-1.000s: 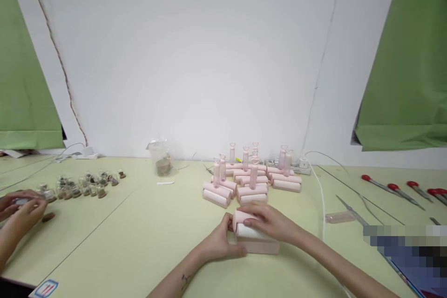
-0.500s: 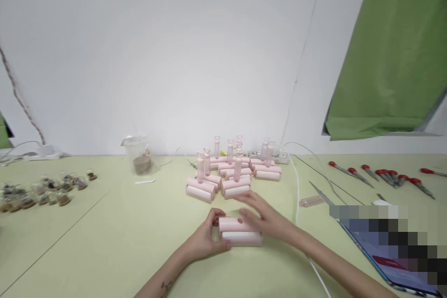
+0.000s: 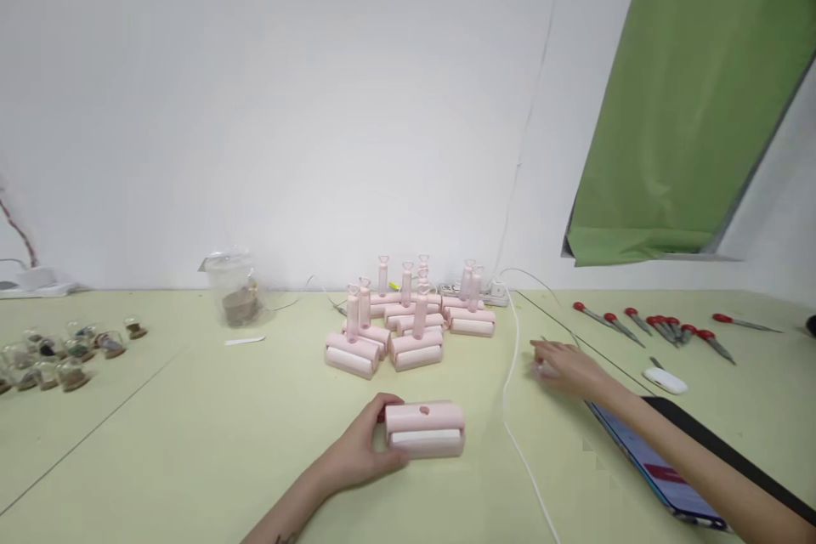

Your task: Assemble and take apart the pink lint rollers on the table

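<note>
My left hand [image 3: 360, 446] grips the left end of a pink hair-remover roller head [image 3: 433, 420], thumb at the front and fingers behind. It lies on the table with a white strip along its front and a small hole on top. Off to the right, my right hand [image 3: 567, 367] has its fingers closed over a translucent pink handle [image 3: 543, 369], mostly hidden beneath them. Behind the roller head stand several pink hair-remover rollers [image 3: 417, 348] with their handles upright.
A white cable [image 3: 510, 408] runs between my hands. On the right are a phone [image 3: 663, 467], a white case [image 3: 665, 380] and several red-ended tools [image 3: 672, 327]. Small glass domes [image 3: 76, 348], a plastic tub [image 3: 237, 293] and a white sliver [image 3: 245, 341] lie left.
My right hand has left the roller head and moved right to the pink handle. My left hand keeps its hold. The view has shifted slightly right.
</note>
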`<state>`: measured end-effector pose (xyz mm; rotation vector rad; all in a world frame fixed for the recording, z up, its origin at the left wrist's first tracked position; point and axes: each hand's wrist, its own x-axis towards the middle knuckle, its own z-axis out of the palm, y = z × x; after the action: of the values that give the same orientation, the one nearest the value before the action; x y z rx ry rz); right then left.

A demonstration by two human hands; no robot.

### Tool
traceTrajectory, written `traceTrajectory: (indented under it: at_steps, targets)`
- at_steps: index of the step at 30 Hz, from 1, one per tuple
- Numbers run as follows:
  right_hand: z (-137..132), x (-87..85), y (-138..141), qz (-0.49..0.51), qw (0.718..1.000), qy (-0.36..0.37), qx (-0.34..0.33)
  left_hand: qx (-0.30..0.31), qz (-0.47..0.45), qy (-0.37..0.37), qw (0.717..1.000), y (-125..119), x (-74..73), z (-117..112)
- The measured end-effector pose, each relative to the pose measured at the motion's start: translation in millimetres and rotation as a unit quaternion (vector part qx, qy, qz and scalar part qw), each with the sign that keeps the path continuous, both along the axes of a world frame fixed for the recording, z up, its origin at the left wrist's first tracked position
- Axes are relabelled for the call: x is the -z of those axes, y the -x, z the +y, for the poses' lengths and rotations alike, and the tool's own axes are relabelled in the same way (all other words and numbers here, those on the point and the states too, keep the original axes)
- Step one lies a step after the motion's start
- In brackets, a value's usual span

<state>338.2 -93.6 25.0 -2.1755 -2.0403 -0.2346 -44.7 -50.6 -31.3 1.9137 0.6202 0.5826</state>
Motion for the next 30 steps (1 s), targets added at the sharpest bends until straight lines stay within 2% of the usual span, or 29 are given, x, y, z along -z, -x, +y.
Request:
traceTrajectory:
  at_steps: [3,4,5,7,9,10,13,18,25,30]
  targets:
    - [-4,-23.6,15,0.038,0.997,-0.071,0.012,-0.003,-0.004,-0.001,1.0,0,-3.1,-1]
    - [-5,-34.0,27,0.07,0.992,-0.109,-0.002,-0.003,-0.004,-0.001,1.0,0,-3.8,-2]
    - [-7,-44.2,43,0.107,0.984,-0.129,-0.055,-0.004,-0.002,0.0,1.0,0,-4.2,-2]
    - [-10,-61.6,82,0.14,0.974,-0.051,-0.17,-0.006,0.003,0.005,1.0,0,-4.2,-2]
    - [-12,-72.3,121,0.075,0.963,0.048,-0.253,-0.008,0.004,0.008,1.0,0,-3.2,-1]
    - [-11,-75.0,138,0.028,0.957,0.064,-0.28,-0.008,0.003,0.007,1.0,1,-2.5,-1]
    - [-5,-76.2,171,-0.095,0.938,0.095,-0.32,-0.002,-0.003,-0.001,1.0,1,-0.8,-1]
    - [10,-77.2,195,-0.2,0.92,0.13,-0.312,-0.006,0.0,-0.001,1.0,1,-0.6,-1]
    - [16,-81.6,205,-0.184,0.909,0.152,-0.343,-0.013,0.012,0.0,1.0,1,-3.0,-1]
    - [11,-76.5,215,-0.231,0.907,0.176,-0.306,-0.02,0.015,0.011,1.0,1,-3.9,-3]
